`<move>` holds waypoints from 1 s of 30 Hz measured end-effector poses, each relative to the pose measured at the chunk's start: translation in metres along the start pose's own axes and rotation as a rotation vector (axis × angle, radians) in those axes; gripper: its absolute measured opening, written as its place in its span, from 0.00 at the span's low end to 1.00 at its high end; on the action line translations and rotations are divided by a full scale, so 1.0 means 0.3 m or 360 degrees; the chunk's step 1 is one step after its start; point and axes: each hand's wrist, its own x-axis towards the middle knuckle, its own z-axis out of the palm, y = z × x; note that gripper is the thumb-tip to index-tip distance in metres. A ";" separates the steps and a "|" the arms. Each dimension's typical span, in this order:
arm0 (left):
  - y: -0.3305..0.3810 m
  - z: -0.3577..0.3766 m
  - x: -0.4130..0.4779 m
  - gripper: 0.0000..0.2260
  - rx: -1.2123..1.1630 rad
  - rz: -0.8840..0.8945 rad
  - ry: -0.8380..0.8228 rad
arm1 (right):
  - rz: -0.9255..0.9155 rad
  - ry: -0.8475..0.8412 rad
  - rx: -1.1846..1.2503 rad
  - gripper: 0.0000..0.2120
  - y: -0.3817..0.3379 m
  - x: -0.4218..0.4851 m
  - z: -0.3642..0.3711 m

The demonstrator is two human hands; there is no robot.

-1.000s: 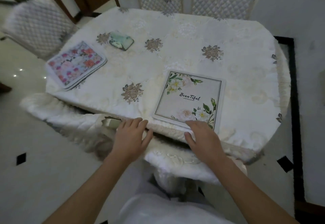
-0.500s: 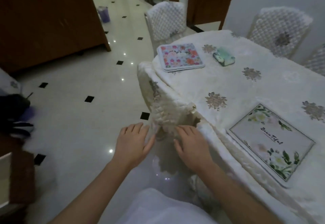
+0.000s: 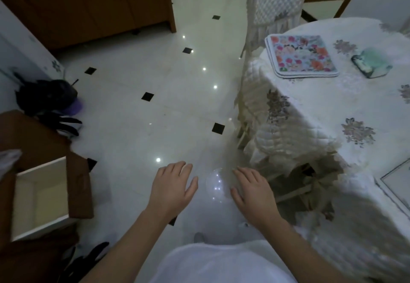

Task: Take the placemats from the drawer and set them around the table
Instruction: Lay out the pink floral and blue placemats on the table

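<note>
My left hand point(image 3: 173, 185) and my right hand point(image 3: 253, 191) hover palm down over the white floor, fingers spread, holding nothing. A pulled-out drawer point(image 3: 42, 196) with a pale inside and brown front stands at the lower left; no placemat shows in the part I see. On the table point(image 3: 310, 109) at the right lies a small stack of colourful flowered placemats point(image 3: 301, 55) near the far corner. A white placemat with a dark border point(image 3: 397, 185) is cut off by the right edge.
A green phone case or pouch point(image 3: 370, 64) lies on the table beyond the flowered mats. A quilted chair point(image 3: 277, 0) stands at the table's far end. A brown cabinet point(image 3: 88, 5) fills the upper left. Dark bags point(image 3: 46, 98) lie on the floor by the drawer.
My view has swung left, away from the table. Both hands left the white placemat and table edge and now hang over the floor. The pulled-out drawer has come into sight.
</note>
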 end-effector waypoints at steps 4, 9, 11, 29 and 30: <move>-0.067 0.040 0.117 0.20 -0.0059 0.0004 0.0077 | -0.0008 -0.0067 -0.0003 0.21 0.007 0.156 0.006; -0.194 0.063 0.294 0.22 -0.0023 -0.0157 -0.0022 | -0.0127 -0.0102 0.0075 0.21 -0.014 0.456 0.052; -0.255 0.050 0.370 0.23 0.0030 -0.0262 -0.0081 | -0.0227 -0.0147 0.0044 0.22 -0.032 0.603 0.071; -0.615 -0.020 1.252 0.21 -0.0044 -0.0256 0.0042 | -0.0242 -0.0020 -0.0005 0.23 -0.065 1.563 -0.060; -0.626 -0.010 1.305 0.21 -0.0084 -0.0197 0.0010 | -0.0189 -0.0023 -0.0011 0.24 -0.042 1.585 -0.061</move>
